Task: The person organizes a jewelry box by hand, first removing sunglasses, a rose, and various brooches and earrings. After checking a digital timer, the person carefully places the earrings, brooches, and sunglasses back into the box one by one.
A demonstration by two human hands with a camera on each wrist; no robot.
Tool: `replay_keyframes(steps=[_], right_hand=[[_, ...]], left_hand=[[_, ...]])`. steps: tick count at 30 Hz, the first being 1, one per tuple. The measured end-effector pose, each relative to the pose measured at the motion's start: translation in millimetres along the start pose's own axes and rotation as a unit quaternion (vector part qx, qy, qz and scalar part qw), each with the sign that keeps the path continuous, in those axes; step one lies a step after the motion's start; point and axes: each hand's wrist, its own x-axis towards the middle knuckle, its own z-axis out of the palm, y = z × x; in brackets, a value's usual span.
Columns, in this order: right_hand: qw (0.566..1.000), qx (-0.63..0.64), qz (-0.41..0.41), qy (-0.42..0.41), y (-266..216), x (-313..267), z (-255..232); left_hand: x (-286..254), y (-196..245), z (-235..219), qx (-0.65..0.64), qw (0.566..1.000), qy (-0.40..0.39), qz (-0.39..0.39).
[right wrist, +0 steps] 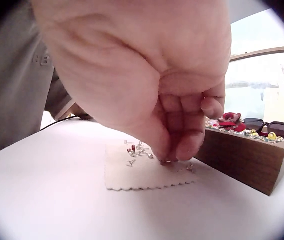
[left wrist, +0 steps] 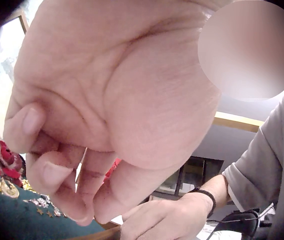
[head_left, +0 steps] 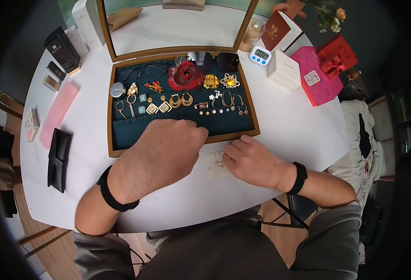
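Note:
My left hand point(head_left: 161, 147) hovers over the lower part of a wooden jewelry box point(head_left: 182, 142), fingers curled and thumb near the index tip; nothing shows between them in the left wrist view. With my right hand point(right wrist: 147, 75) I pinch a small stud earring point(right wrist: 167, 161) at a pale cloth point(right wrist: 137, 181) with a zigzag edge. Several thin earrings point(right wrist: 131, 162) and a small dark-red piece point(right wrist: 132, 148) lie scattered on that cloth. Inside the box, on dark green lining, sit a red flower point(head_left: 185, 75), gold hoop earrings point(head_left: 180, 99), square earrings point(head_left: 152, 108) and a yellow-centered flower brooch point(head_left: 229, 80).
The box's glass lid point(head_left: 172, 28) stands raised at the back. Sunglasses point(head_left: 226, 60) lie in the box's far right corner. A black case point(head_left: 59, 160) and pink strip point(head_left: 59, 114) are leftward; a timer point(head_left: 260, 55), white box point(head_left: 284, 69) and pink box point(head_left: 315, 74) stand right.

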Motion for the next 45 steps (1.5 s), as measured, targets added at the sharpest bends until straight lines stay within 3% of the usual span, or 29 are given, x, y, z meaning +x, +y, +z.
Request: replay_keyframes(steps=[11, 17, 22, 24, 28, 30, 38, 45], right_hand=[[0.999, 0.019, 0.024, -0.030, -3, -3, -1], [0.991, 0.110, 0.068, 0.034, 4, -6, 10], [0.943, 0.277, 0.153, 0.104, 9, -4, -9], [0.931, 0.307, 0.163, 0.113, 12, -1, -19], [0.908, 0.356, 0.157, 0.158, 14, 6, -30], [0.904, 0.363, 0.155, 0.164, 15, 9, -33], [0.892, 0.374, 0.160, 0.198, 13, 12, -32], [0.852, 0.442, 0.213, 0.183, 14, 10, -36]], left_hand=[[0, 0, 0, 0.007, 1.000, 0.002, 0.004], [1, 1, 0, -0.010, 1.000, 0.014, 0.006], [8, -1, 12, -0.050, 0.996, 0.058, 0.043], [13, 1, 18, -0.147, 0.983, 0.086, 0.070], [24, 6, 22, -0.260, 0.961, 0.055, 0.074], [26, 8, 20, -0.368, 0.928, 0.033, 0.048], [27, 9, 26, -0.387, 0.918, 0.084, 0.031], [28, 8, 23, -0.358, 0.928, 0.103, 0.003]])
